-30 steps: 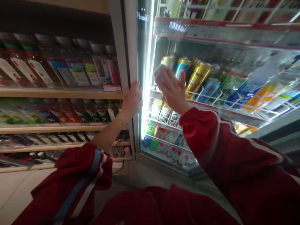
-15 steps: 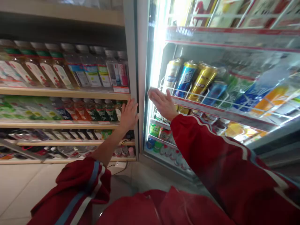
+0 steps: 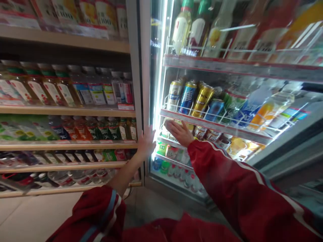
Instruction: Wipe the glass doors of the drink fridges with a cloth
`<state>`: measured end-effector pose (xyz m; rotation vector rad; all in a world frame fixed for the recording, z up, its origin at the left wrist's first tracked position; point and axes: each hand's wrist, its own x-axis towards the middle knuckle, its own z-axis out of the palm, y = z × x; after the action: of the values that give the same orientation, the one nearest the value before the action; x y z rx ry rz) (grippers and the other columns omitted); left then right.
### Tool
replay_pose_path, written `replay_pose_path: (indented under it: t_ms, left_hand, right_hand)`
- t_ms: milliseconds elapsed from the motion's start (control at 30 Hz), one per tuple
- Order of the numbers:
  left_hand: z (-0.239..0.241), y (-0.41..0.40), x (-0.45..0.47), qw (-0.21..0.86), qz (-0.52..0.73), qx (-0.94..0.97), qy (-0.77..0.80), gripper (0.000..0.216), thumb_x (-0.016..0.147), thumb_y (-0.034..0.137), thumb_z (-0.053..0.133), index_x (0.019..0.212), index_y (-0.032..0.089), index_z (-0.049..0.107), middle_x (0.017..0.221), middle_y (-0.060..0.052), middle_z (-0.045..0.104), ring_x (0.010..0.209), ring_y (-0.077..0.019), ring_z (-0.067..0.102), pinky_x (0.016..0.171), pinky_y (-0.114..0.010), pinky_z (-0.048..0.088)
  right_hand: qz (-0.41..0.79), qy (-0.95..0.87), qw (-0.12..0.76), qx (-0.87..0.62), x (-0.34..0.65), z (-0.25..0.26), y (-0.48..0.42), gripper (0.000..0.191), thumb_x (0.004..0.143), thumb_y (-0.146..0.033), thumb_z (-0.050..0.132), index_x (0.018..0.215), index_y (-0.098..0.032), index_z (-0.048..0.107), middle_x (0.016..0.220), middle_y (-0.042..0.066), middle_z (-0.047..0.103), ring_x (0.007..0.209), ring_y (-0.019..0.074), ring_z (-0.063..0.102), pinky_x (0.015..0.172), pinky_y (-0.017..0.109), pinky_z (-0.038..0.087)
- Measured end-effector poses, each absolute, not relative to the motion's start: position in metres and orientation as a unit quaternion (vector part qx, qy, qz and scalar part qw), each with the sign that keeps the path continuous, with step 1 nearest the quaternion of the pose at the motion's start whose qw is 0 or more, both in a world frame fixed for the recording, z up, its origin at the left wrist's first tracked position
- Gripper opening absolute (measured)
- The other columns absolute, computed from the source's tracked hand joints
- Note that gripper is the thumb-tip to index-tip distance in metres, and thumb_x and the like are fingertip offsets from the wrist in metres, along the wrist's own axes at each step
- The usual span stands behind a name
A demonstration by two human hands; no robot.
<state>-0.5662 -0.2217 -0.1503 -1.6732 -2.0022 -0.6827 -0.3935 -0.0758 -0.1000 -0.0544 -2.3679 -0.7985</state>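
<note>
My left hand (image 3: pixel 147 140) lies open and flat against the grey frame (image 3: pixel 137 87) of a lit drinks fridge, fingers pointing up. My right hand (image 3: pixel 178 131) reaches into the fridge just under the red-edged wire shelf (image 3: pixel 217 125), fingers stretched out, holding nothing I can see. Above that shelf stand tilted cans: a pale one (image 3: pixel 175 95), a blue one (image 3: pixel 187 97) and a gold one (image 3: pixel 202 100). More cans (image 3: pixel 202 132) sit on the shelf beside my right hand. Both arms wear red sleeves.
Wooden shelves (image 3: pixel 68 111) full of bottled drinks stand to the left of the fridge. The top fridge shelf (image 3: pixel 239 67) holds tall bottles. The open glass door (image 3: pixel 285 148) hangs at the right. Small bottles (image 3: pixel 176 168) fill the fridge's lowest racks. Pale floor tiles lie below.
My right hand has dropped from the can shelf to just below it. My left hand slid down the fridge frame. The view has tilted up, showing the top bottle shelf.
</note>
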Motion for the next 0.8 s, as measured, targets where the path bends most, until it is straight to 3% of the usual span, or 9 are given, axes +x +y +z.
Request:
replay_pose_path:
  t_ms: [133, 300, 533, 800]
  left_hand:
    - [-0.157, -0.211, -0.55, 0.227, -0.255, -0.622, -0.705, 0.053, 0.079, 0.018, 0.048, 0.131, 0.014, 0.041, 0.147, -0.014, 0.029, 0.138, -0.0267, 0.022, 0.109, -0.051, 0.024]
    - [-0.157, -0.199, -0.531, 0.235, -0.269, -0.636, -0.684, 0.054, 0.08, 0.019, 0.048, 0.133, 0.013, 0.039, 0.147, -0.016, 0.029, 0.138, -0.0274, 0.021, 0.109, -0.051, 0.025]
    - [-0.16, -0.185, -0.51, 0.247, -0.277, -0.664, -0.649, 0.058, 0.08, 0.021, 0.049, 0.135, 0.011, 0.036, 0.147, -0.016, 0.028, 0.139, -0.0272, 0.017, 0.111, -0.05, 0.021]
    - [-0.153, -0.172, -0.498, 0.252, -0.294, -0.672, -0.631, 0.059, 0.08, 0.022, 0.049, 0.135, 0.009, 0.034, 0.148, -0.018, 0.025, 0.14, -0.028, 0.014, 0.111, -0.05, 0.02]
  right_hand:
    - [-0.314, -0.9, 0.3, -0.024, -0.38, -0.105, -0.078, 0.047, 0.09, -0.009, 0.039, 0.136, -0.021, 0.039, 0.137, 0.006, 0.048, 0.131, 0.019, 0.037, 0.115, 0.051, 0.008]
    - [-0.325, -0.88, 0.332, -0.098, -0.366, -0.082, -0.074, 0.047, 0.09, -0.012, 0.041, 0.136, -0.022, 0.039, 0.14, 0.007, 0.043, 0.137, 0.0208, 0.026, 0.113, 0.054, 0.0]
    - [-0.365, -0.874, 0.314, -0.064, -0.343, -0.104, -0.074, 0.041, 0.09, -0.012, 0.042, 0.13, -0.022, 0.046, 0.135, 0.006, 0.05, 0.135, 0.019, 0.031, 0.114, 0.053, 0.001]
    - [-0.351, -0.856, 0.349, -0.149, -0.331, -0.081, -0.072, 0.047, 0.088, -0.015, 0.046, 0.134, -0.022, 0.042, 0.141, 0.008, 0.043, 0.14, 0.019, 0.015, 0.113, 0.052, -0.006]
